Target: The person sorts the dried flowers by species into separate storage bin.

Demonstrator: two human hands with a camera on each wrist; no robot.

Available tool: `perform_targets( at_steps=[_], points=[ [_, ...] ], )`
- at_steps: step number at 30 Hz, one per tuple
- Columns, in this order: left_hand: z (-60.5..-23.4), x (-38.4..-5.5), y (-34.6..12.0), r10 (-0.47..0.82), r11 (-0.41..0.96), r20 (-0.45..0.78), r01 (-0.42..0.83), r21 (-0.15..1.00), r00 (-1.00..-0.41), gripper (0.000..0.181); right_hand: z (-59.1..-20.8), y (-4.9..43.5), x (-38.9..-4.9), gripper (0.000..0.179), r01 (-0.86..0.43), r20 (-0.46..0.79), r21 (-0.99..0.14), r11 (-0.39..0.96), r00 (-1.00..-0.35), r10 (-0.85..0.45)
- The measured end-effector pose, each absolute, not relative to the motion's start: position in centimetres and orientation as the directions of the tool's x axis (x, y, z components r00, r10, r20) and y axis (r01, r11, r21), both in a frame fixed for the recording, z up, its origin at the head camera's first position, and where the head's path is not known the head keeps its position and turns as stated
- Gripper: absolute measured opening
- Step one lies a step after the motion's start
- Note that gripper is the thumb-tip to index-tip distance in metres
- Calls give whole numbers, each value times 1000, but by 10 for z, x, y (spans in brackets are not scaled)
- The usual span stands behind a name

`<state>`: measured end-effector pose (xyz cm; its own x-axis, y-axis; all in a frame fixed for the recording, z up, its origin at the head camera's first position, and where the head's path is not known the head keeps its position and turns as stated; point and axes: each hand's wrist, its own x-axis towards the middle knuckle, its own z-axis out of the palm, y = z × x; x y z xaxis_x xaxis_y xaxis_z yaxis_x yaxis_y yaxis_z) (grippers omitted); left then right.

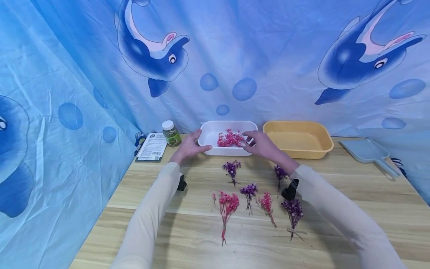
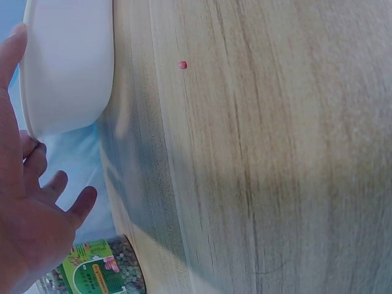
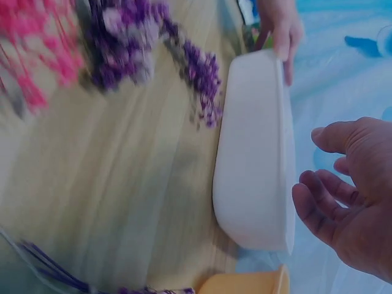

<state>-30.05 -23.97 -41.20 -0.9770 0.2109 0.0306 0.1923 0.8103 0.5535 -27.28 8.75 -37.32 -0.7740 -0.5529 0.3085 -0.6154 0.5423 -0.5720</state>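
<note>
A white plastic basin [image 1: 228,151] stands near the back curtain with a cluster of pink dried flowers [image 1: 230,138] inside it. My left hand [image 1: 189,148] holds the basin's left end, thumb on the front rim and index finger at the end; its other fingers spread loosely in the left wrist view. Over the basin's right end is my right hand [image 1: 263,144], fingers loosely bent beside the pink flowers, thumb apart in the right wrist view, nothing held. In front lie a large pink bunch [image 1: 229,203], a smaller pink bunch [image 1: 266,203] and several purple bunches [image 1: 231,169].
A yellow basin [image 1: 295,154] stands right of the white one, with a grey-blue dustpan [image 1: 364,149] beyond it. To the left are a white-capped jar [image 1: 172,134] and a printed packet [image 1: 152,147]. A purple bunch [image 1: 293,211] lies beneath my right forearm.
</note>
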Motion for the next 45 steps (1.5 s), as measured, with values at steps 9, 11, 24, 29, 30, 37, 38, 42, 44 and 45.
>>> perform_targets(
  at_steps=[9,11,24,29,30,37,38,42,44,45],
  points=[
    [-413,-302,-242,206,804,29,186,565,-978,106,-372,87,-228,58,-505,244,-721,474,-826,-508],
    [-414,-302,-242,209,802,28,187,567,-978,107,-373,87,-215,58,-497,244,-730,469,-831,-500],
    [-412,-300,-240,220,809,39,204,551,-975,105,-392,79,-127,67,-420,210,-807,414,-861,-464],
    [-413,-302,-240,221,807,43,207,553,-974,107,-402,73,-98,74,-380,168,-837,394,-864,-475],
    [-413,-302,-240,220,807,43,207,553,-975,107,-404,71,-92,75,-377,165,-836,399,-866,-472],
    [-411,-301,-240,214,800,47,203,564,-976,104,-421,56,-68,87,-365,180,-827,427,-892,-415],
    [-411,-301,-240,214,798,48,203,568,-976,104,-422,54,-66,89,-365,182,-821,439,-896,-405],
    [-411,-300,-240,209,794,46,197,574,-977,104,-428,46,-60,96,-356,176,-813,461,-905,-388],
    [-411,-300,-240,208,793,44,194,577,-977,105,-431,43,-58,98,-357,179,-814,458,-904,-388],
    [-412,-300,-239,208,793,43,194,577,-977,105,-432,42,-57,99,-358,179,-817,452,-902,-392]
  ],
)
